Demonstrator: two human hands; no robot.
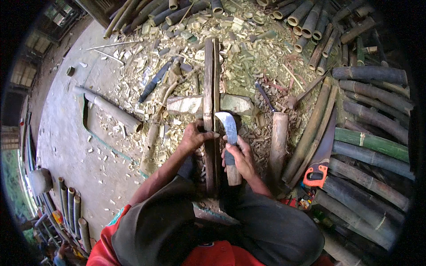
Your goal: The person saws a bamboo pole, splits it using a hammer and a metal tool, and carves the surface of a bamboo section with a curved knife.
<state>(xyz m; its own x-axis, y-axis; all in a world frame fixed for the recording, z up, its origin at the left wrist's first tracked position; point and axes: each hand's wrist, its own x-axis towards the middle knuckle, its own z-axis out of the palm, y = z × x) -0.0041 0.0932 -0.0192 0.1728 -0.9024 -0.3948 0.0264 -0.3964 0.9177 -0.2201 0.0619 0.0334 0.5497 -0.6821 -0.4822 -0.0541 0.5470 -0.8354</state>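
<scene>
A long brown split length (208, 84), likely bamboo or wood, runs away from me between my knees, with a dark gap along it. It crosses over a pale rough-cut log (184, 105) lying crosswise. My left hand (195, 136) grips the length from its left side, thumb across the top. In my right hand (243, 158) is a billhook knife (229, 128) with a curved steel blade and a wooden handle (234, 177). Its blade points away from me, close beside the right edge of the split length. Parts of both hands' fingers are hidden.
Pale chips cover the floor ahead. Cut bamboo poles (372, 139) are stacked at the right, near an orange-handled saw (316, 175). A dark-wrapped tool (154, 82), a bamboo piece (111, 108) and a short upright-looking log (277, 137) lie around the work spot.
</scene>
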